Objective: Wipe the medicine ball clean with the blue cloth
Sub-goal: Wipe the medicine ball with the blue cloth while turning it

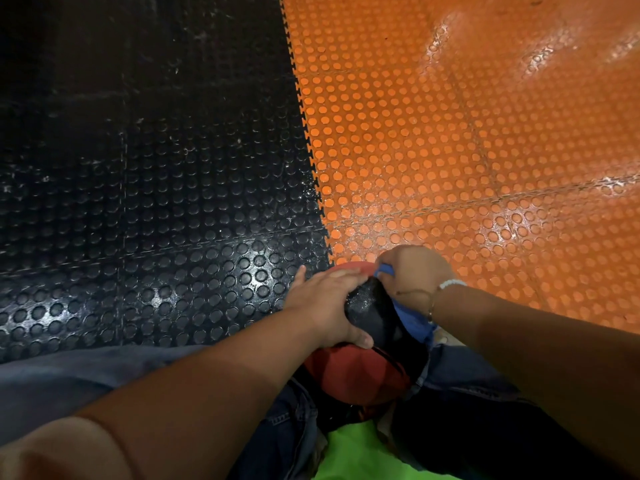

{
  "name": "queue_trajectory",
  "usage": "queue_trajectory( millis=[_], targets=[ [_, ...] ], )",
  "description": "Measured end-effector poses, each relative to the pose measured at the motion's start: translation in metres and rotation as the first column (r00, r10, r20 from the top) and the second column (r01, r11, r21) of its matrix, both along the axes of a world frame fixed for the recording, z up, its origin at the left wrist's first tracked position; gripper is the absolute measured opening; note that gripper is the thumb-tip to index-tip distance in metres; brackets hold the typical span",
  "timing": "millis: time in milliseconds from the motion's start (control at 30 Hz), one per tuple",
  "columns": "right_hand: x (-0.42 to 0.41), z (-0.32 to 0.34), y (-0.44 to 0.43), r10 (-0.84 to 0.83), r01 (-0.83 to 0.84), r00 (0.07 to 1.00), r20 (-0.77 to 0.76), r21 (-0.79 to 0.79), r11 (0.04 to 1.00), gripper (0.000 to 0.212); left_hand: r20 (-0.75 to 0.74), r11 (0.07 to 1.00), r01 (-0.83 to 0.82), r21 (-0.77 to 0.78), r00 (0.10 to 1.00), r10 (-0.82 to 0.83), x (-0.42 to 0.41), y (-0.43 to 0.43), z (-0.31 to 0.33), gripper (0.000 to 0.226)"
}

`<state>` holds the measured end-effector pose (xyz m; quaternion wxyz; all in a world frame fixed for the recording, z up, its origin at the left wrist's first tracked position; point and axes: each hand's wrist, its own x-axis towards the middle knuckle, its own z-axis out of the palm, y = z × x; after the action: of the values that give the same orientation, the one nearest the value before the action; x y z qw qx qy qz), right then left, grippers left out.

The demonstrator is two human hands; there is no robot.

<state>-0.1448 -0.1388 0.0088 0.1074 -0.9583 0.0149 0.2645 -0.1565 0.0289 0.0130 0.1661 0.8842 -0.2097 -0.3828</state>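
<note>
Wiping is under way; completion can't be judged. The medicine ball point(367, 372), red and black, is sitting in the person's lap between the jeans-clad legs point(104, 375), at the near edge of the floor mats point(156, 168).

The black panel is showing a sheen; whether that is wet or clean, cannot tell. The far and under sides are hidden.

The left hand point(325, 299) is lying flat on the ball's upper left, fingers straight, steadying it. The right hand point(412, 271) is bunching the blue cloth point(412, 317) against the ball's right side, cloth touching ball.
</note>
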Motion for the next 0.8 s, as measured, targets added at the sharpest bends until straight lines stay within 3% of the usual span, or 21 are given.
queue_trajectory(
  millis=[133, 300, 400, 467, 633, 800],
  targets=[
    [0.012, -0.002, -0.009, -0.133, 0.132, 0.989, -0.057, -0.018, 0.991, 0.02, -0.024, 1.0, -0.016, -0.013, 1.0, 0.016, 0.0, 0.0, -0.001, 0.104],
    [0.008, 0.002, 0.005, 0.037, -0.037, 0.999, -0.008, 0.052, 0.998, 0.019, 0.011, 1.0, -0.002, 0.011, 1.0, 0.002, 0.003, 0.002, -0.003, 0.107],
    [0.013, -0.005, -0.014, -0.119, 0.12, 0.989, -0.091, 0.0, 0.993, 0.02, 0.007, 1.0, 0.018, 0.006, 1.0, -0.018, 0.0, 0.0, 0.001, 0.105],
    [0.012, -0.009, -0.021, -0.136, 0.132, 0.984, -0.114, -0.04, 0.99, 0.016, 0.016, 0.999, 0.032, 0.002, 0.999, -0.032, -0.002, -0.003, 0.003, 0.105],
    [-0.001, 0.004, -0.014, 0.052, -0.043, 0.998, -0.042, 0.208, 0.977, 0.018, 0.015, 1.0, 0.024, 0.01, 1.0, -0.024, 0.0, -0.001, 0.0, 0.107],
    [0.004, -0.005, -0.02, -0.213, 0.214, 0.977, -0.019, 0.088, 0.973, 0.019, -0.012, 0.997, -0.076, 0.012, 0.997, 0.076, -0.003, -0.003, -0.001, 0.112]
  ],
)
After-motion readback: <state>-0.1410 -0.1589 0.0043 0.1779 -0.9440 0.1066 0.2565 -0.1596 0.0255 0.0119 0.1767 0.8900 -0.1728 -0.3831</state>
